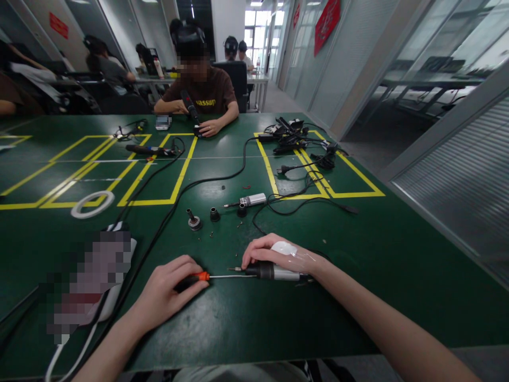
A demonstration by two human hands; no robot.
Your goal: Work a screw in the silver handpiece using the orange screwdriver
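My left hand (169, 286) is wrapped round the black and orange handle of a screwdriver (204, 276), whose thin shaft points right. The shaft's far end meets the black front of a silver and black cylindrical tool (283, 273) lying on the green table. My right hand (280, 254) rests over that tool, its fingers curled on the black part; a white patch sits on the back of the hand. Beyond them are a round metal piece with a stem (194, 220), a black cone-shaped cap (214, 214) and a silver cylindrical part (253, 200) with another black cap (242, 210).
Black cables (191, 185) cross the green table (178, 339). At the left lie a white tape ring (93, 205) and a blurred phone-like object (93, 276). Tangled cables and tools (290, 135) lie back right. Across the table, a person (202, 93) handles a black tool.
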